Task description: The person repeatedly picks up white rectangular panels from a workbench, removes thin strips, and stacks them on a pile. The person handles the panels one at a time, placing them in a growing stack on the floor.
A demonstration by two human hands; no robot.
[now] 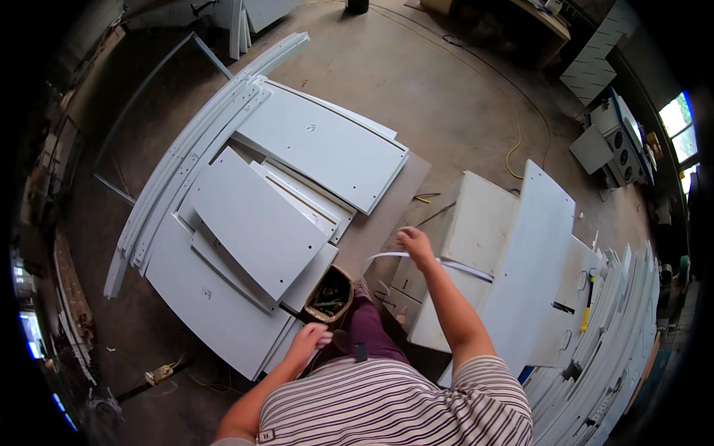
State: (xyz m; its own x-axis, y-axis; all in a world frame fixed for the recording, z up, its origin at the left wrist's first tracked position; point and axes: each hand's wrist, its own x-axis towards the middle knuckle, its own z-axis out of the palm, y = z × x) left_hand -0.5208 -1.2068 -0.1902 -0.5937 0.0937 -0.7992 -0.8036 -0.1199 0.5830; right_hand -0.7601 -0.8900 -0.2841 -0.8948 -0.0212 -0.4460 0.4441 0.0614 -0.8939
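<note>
My left hand (pixel 309 340) is low, beside the near edge of the stacked white panels (pixel 260 230) and just below a small brown box (pixel 312 307). Its fingers are curled together; anything in them is too small to make out. In the box lie dark pieces that look like hardware. My right hand (pixel 414 244) reaches forward with its fingers bent in, and what they hold, if anything, is hidden. A thin white strip (pixel 455 265) runs beneath my right wrist, bending down at its left end and crossing the top of a pale cabinet-like block (pixel 480 223).
A long white panel (pixel 526 253) leans over the pale block on the right. Farther right lie many long white profiles (pixel 606 334) and a yellow-handled tool (pixel 587 306). Long rails (pixel 190 152) flank the panel stack. A yellow cable (pixel 512 160) crosses the floor.
</note>
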